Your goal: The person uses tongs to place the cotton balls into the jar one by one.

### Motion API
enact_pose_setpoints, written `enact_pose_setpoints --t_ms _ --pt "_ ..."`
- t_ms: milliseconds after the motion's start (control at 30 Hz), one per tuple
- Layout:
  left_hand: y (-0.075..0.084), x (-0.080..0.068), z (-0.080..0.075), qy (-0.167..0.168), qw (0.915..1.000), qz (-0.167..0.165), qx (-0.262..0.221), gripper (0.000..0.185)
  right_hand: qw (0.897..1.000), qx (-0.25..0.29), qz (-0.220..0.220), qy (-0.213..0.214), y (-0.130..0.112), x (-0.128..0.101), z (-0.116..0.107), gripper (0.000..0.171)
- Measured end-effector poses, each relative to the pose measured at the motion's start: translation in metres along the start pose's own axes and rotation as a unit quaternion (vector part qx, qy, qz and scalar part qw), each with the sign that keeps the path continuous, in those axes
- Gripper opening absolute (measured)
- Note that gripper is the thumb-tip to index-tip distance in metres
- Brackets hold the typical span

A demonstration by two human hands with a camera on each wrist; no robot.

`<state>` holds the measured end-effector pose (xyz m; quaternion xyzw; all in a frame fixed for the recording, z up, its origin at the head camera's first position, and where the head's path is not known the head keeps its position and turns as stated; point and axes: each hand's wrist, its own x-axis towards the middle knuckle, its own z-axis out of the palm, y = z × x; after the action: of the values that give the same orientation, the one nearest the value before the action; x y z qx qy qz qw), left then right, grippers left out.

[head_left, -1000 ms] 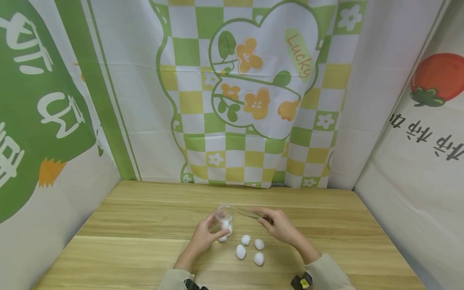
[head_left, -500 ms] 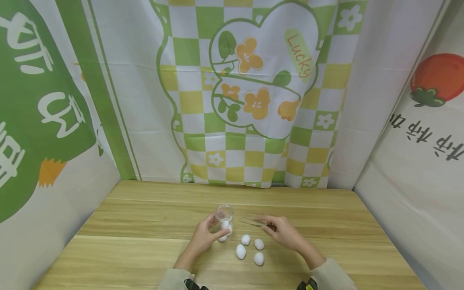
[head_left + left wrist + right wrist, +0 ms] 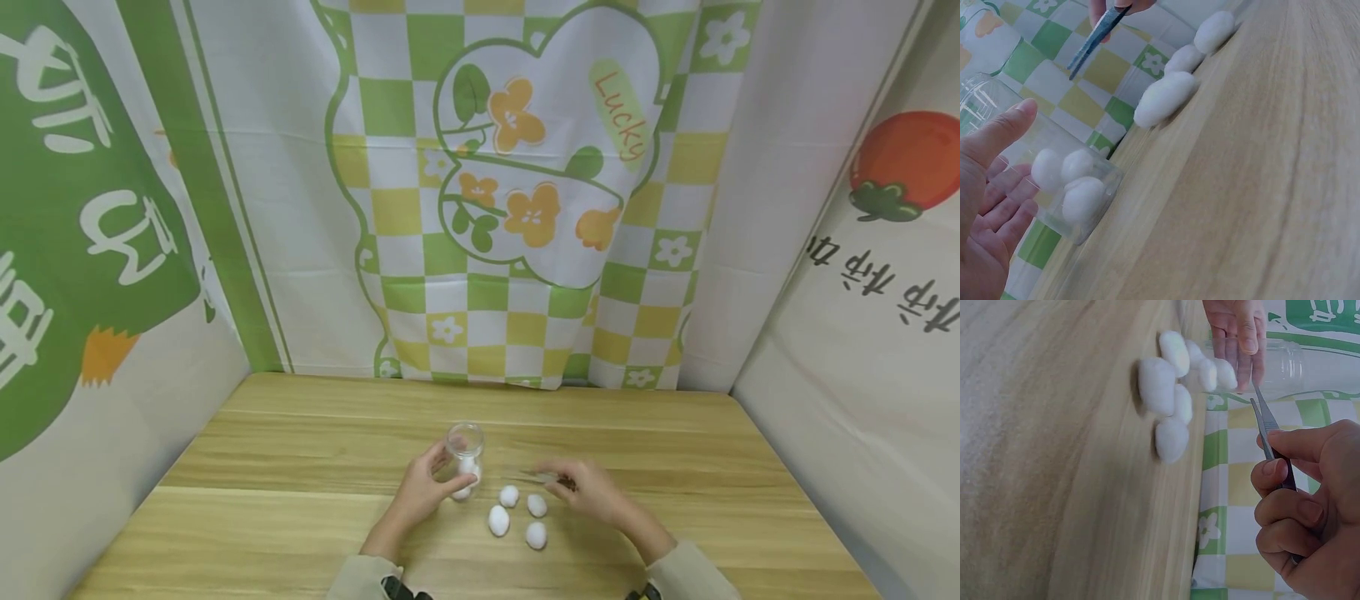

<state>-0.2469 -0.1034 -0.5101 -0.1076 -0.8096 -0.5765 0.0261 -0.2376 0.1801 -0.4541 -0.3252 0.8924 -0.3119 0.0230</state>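
My left hand (image 3: pixel 423 493) holds a clear jar (image 3: pixel 466 440) upright on the table, thumb on the near side and fingers behind it. Three white cotton balls (image 3: pixel 1083 199) lie at the jar's bottom in the left wrist view. My right hand (image 3: pixel 590 492) grips metal tweezers (image 3: pixel 1265 419), their tips slightly apart with nothing between them. The tweezers point left toward the jar and hover just beyond several loose cotton balls (image 3: pixel 498 521) on the table. In the right wrist view these loose balls (image 3: pixel 1157 386) lie apart from the tweezers.
The wooden table (image 3: pixel 300 450) extends to both sides of the hands. Behind it hangs a checkered green and yellow curtain (image 3: pixel 483 292). Printed cloths enclose the left and right sides.
My right hand has drawn the tweezers away from near the jar's mouth, moving right and nearer to me, toward the loose cotton balls. The left hand and jar have stayed put.
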Motion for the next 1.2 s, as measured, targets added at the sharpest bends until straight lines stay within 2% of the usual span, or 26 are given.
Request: enact_pose_setpoints --t_ms 233,467,733,1200 --pt "0.001 0.000 0.000 0.002 1.0000 0.008 0.001 0.076 1.000 -0.004 0.001 -0.006 0.004 -0.001 0.003 0.028" --pt "-0.001 0.000 0.001 0.002 0.9999 0.013 0.004 0.074 0.999 -0.034 0.009 -0.019 0.009 -0.001 0.006 0.029" --pt "0.000 0.001 0.000 0.006 1.0000 0.005 0.002 0.077 0.999 -0.016 0.038 -0.035 0.016 -0.002 0.008 0.030" --pt "0.001 0.000 0.000 0.005 1.0000 0.005 -0.001 0.076 0.997 -0.001 0.061 -0.052 0.020 0.000 0.012 0.027"
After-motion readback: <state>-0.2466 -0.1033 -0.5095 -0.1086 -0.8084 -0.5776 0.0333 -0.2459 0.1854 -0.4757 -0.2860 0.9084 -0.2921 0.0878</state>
